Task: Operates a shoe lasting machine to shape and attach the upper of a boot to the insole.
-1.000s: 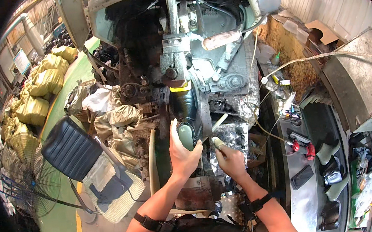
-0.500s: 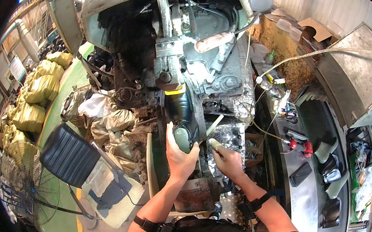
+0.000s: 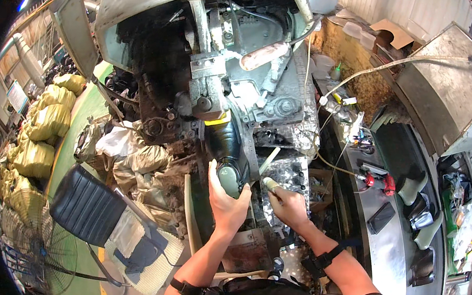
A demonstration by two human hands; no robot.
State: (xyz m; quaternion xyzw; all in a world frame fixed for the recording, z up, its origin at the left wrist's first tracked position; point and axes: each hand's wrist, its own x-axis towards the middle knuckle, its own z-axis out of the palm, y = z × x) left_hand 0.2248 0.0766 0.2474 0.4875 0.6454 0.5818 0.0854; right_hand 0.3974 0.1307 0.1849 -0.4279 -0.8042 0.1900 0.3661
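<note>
A black shoe upper on a green last lies lengthwise in the machine, its far end beneath the metal clamp head and a yellow strip. My left hand wraps the near end of the shoe, fingers along its left side and thumb at its lower right. Just right of it, my right hand is closed, with a pale covering or handle end at its upper edge. What it grips is hidden. A pale stick slants up beyond that hand.
A lamp-like fixture hangs over the machine. On the right are a metal bench with a black phone-like slab, a red tool and a trough of shoe uppers. Left stand a black chair and a fan.
The view has shifted slightly, so the machine and surroundings sit a little further left. Both hands keep nearly the same pose, the left one still on the shoe.
</note>
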